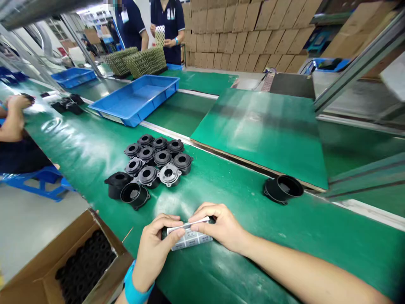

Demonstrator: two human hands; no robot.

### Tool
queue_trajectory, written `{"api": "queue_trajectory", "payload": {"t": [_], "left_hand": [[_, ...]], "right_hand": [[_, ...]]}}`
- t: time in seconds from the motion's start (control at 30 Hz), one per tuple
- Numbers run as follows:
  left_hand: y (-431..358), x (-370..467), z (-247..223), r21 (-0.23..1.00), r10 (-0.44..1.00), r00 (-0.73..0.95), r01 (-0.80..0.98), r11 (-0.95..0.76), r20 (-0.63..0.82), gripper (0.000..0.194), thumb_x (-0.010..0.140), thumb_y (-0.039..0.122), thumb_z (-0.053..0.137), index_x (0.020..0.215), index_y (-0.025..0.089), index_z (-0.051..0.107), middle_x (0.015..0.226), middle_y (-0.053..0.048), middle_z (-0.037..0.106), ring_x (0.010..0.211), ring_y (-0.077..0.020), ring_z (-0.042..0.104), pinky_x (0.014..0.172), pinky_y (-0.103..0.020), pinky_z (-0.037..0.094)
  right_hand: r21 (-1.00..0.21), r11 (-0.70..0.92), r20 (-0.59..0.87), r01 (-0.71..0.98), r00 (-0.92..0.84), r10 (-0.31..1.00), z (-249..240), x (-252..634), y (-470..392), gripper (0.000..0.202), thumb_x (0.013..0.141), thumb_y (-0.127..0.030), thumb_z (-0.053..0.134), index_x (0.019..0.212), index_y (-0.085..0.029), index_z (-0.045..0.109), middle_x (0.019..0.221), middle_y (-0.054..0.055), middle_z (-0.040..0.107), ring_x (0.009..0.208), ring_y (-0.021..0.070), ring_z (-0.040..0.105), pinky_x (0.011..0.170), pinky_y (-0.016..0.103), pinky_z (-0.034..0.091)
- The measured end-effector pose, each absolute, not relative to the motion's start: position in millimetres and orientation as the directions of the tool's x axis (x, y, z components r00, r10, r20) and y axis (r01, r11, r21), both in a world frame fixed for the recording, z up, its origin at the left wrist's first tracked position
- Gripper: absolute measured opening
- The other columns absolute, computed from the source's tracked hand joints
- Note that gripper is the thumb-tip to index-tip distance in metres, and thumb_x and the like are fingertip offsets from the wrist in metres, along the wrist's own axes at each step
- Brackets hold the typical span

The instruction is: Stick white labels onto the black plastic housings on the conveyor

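Note:
Near the front edge of the green table, both hands hold a white printed label sheet (192,241) by its folded upper edge. My left hand (158,238) pinches the sheet's left end between thumb and fingers, with a blue band on the wrist. The right end is pinched in my right hand (220,226). Something dark shows behind the sheet, mostly hidden. Beyond my hands stands a cluster of several black round housings (148,174), most with the ringed face up; one (135,194) has its hollow side up. Another black housing (282,189) lies apart on the right.
An open cardboard box (34,257) with black parts sits at lower left. A blue tray (133,99) lies past the housings. A raised green board (262,131) covers the middle right. Co-workers stand at the back, and another person's hands (17,105) are at far left.

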State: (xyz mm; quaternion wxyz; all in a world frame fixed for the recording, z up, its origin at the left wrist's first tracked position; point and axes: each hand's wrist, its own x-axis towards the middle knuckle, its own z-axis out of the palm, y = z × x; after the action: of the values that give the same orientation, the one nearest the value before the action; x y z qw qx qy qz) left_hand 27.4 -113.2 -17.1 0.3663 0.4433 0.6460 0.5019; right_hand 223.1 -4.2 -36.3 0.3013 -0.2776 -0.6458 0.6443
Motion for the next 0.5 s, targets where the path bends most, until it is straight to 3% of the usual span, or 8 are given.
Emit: {"api": "queue_trajectory", "payload": {"t": [0.1, 0.5], "left_hand": [[-92, 20, -9, 0.975, 0.948, -0.312, 0.182, 0.128, -0.066, 0.017, 0.078, 0.039, 0.088, 0.075, 0.022, 0.086, 0.083, -0.008, 0.081, 0.083, -0.025, 0.076, 0.073, -0.031, 0.059], [-75, 25, -15, 0.934, 0.94, -0.329, 0.355, 0.041, 0.084, 0.021, 0.08, 0.039, 0.084, 0.067, 0.023, 0.085, 0.067, -0.004, 0.075, 0.065, -0.0201, 0.071, 0.061, -0.026, 0.057]], "right_hand": [[-0.999, 0.02, 0.035, -0.03, -0.64, 0.767, -39, 216, 8, 0.034, 0.083, -0.057, 0.091, 0.093, -0.025, 0.09, 0.086, 0.007, 0.081, 0.079, 0.0234, 0.073, 0.072, 0.034, 0.053], [-0.998, -0.014, 0.019, -0.053, -0.576, 0.817, -37, 218, 17, 0.036, 0.08, -0.059, 0.092, 0.084, -0.024, 0.091, 0.076, 0.005, 0.08, 0.069, 0.0211, 0.067, 0.065, 0.032, 0.045]]}}
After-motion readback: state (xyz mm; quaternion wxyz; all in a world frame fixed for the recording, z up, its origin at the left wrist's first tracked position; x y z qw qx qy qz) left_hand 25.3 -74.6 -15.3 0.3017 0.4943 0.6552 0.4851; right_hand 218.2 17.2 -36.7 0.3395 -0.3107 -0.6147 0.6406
